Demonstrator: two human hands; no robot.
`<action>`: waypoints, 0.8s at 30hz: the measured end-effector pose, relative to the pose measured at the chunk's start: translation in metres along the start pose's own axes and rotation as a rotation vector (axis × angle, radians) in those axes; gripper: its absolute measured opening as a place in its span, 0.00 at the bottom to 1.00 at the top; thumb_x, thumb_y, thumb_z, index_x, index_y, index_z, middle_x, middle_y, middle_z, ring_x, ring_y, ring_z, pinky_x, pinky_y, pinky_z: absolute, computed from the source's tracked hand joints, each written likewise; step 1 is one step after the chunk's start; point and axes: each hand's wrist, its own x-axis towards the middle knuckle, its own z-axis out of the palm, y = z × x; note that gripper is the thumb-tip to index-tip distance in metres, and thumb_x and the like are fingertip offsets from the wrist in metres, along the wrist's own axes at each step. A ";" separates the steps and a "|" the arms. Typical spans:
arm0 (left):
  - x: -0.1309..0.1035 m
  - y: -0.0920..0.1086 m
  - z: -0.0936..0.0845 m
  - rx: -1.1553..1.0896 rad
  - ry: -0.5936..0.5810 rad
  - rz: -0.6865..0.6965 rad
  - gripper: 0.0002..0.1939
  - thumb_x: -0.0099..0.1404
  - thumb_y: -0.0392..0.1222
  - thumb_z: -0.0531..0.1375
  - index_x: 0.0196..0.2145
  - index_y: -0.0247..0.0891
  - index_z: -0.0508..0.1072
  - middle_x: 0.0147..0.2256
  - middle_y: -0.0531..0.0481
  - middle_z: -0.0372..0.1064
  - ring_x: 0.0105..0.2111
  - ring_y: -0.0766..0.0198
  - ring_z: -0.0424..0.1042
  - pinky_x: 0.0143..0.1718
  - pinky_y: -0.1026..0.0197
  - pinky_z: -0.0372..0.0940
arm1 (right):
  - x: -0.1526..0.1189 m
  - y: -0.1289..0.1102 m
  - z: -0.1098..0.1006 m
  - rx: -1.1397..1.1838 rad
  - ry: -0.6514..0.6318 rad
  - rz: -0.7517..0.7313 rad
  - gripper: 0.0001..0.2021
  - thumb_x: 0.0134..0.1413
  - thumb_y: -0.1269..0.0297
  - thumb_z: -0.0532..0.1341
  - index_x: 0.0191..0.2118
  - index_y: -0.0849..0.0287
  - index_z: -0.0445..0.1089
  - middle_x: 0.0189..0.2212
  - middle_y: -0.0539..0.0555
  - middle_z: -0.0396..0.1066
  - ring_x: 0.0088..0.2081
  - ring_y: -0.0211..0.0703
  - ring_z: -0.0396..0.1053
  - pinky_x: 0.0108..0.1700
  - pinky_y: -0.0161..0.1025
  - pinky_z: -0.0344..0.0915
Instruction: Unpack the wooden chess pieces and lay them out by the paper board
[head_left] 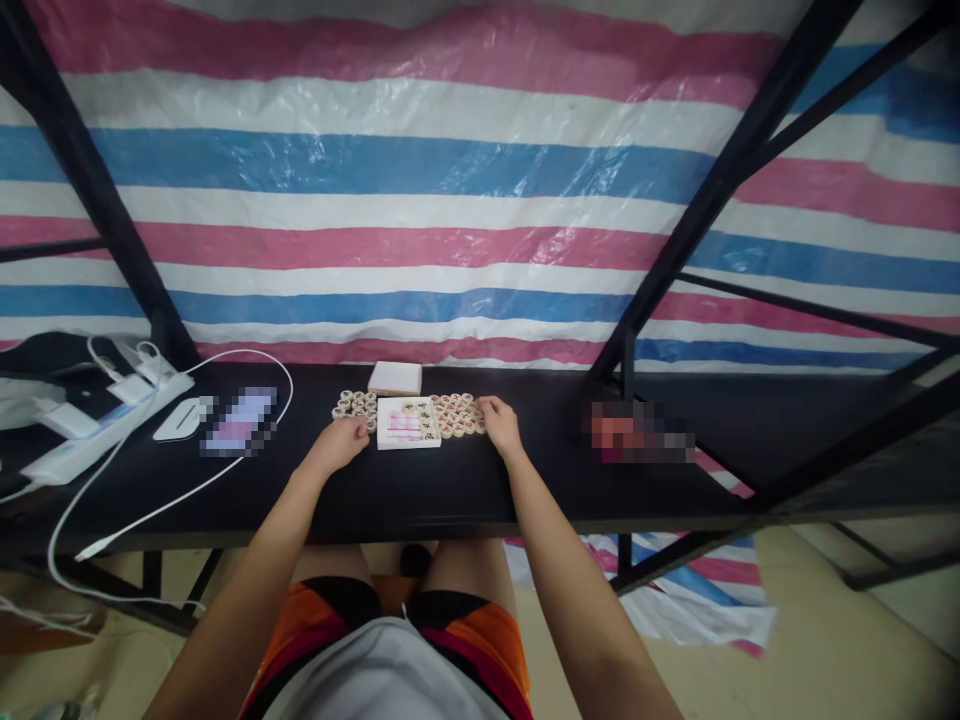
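Note:
A small white box [409, 443] sits on the black table, with several xiangqi pieces [429, 420] in its right part and pink lines on its pale inside. Left of it lies a cluster of round pieces with dark characters [358, 399]. To its right is a group of pieces with red characters [456, 420]. My left hand [345, 443] is closed at the near edge of the dark-character pieces; whatever its fingers hold is hidden. My right hand [499, 422] has its fingers pinched together at the right edge of the red-character pieces, their grip too small to make out.
Behind the box lies a white lid [396, 378]. At left are a blurred phone [240, 420], a white flat object [177, 421], a power strip [94, 430] and a white cable [176, 502]. A blurred reddish object [619, 435] lies right. Black metal posts [675, 250] flank a striped sheet [420, 170].

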 end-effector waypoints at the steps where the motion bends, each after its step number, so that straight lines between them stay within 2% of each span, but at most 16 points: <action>1: 0.000 0.000 0.001 -0.001 -0.001 0.001 0.07 0.55 0.35 0.53 0.21 0.40 0.58 0.20 0.56 0.57 0.22 0.66 0.57 0.26 0.64 0.49 | 0.000 0.000 0.000 0.003 0.000 0.001 0.19 0.50 0.52 0.51 0.36 0.58 0.73 0.33 0.52 0.74 0.36 0.44 0.69 0.40 0.37 0.61; 24: -0.001 0.003 0.000 -0.013 -0.003 0.001 0.07 0.55 0.35 0.54 0.21 0.39 0.59 0.19 0.56 0.58 0.22 0.66 0.58 0.26 0.64 0.49 | -0.001 -0.003 -0.001 -0.005 -0.004 0.012 0.19 0.50 0.52 0.51 0.35 0.58 0.73 0.31 0.52 0.74 0.35 0.44 0.68 0.39 0.36 0.61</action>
